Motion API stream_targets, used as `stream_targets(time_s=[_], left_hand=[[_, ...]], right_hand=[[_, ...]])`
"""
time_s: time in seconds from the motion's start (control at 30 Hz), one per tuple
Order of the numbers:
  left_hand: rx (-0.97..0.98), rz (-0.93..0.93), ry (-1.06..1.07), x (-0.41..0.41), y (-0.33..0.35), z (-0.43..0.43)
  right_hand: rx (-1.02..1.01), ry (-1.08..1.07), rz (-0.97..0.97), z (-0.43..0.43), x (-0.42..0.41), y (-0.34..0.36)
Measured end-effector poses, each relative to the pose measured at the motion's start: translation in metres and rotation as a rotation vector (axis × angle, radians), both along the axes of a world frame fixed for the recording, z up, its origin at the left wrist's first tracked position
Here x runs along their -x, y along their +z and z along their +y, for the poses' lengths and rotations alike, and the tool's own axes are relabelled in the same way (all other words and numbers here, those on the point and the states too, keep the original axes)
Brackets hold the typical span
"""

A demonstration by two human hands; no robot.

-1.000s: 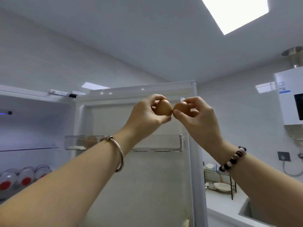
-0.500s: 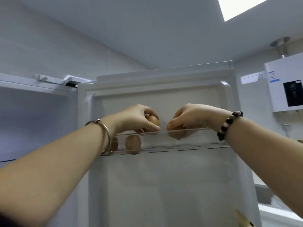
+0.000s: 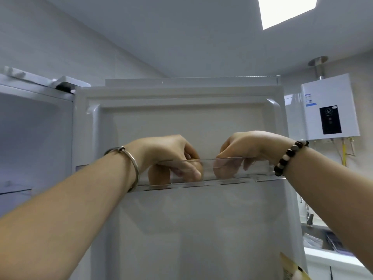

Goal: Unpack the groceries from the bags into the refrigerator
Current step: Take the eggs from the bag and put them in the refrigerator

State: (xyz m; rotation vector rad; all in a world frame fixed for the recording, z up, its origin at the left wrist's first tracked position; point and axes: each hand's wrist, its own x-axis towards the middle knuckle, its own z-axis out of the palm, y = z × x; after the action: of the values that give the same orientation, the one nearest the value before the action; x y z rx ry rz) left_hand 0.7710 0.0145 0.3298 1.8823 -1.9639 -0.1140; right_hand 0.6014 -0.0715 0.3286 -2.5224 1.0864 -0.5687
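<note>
One brown egg stands in the clear door shelf, just beneath the left hand and to the wrist side of its fingertips. The left hand reaches over the shelf's front rim, its fingers curled downward into the shelf. The right hand dips in beside it in the same way, close to the left hand but apart from it. Through the clear plastic only blurred fingertips show, so whether either hand closes on an egg cannot be told.

The shelf hangs high on the inside of the open refrigerator door, whose white liner rises behind both hands. A metal bangle circles the left wrist and a bead bracelet the right.

Beyond the left forearm lies the open refrigerator compartment. Beyond the right wrist a white water heater hangs on the wall. A ceiling light glows above the right hand.
</note>
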Motion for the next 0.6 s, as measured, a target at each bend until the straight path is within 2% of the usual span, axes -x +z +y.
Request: stream_targets(time_s=[0.37,0.6], left_hand=[[0.059,0.069,-0.038,-0.0047,-0.0031,0.0032],[0.069,0.064,-0.024,-0.0055,-0.0011,0.0054]], right_hand=[[-0.078,0.078,0.030,-0.0055,-0.0008,-0.0007],[-0.046,0.037,-0.048,-0.0037,0.0006,-0.0011]])
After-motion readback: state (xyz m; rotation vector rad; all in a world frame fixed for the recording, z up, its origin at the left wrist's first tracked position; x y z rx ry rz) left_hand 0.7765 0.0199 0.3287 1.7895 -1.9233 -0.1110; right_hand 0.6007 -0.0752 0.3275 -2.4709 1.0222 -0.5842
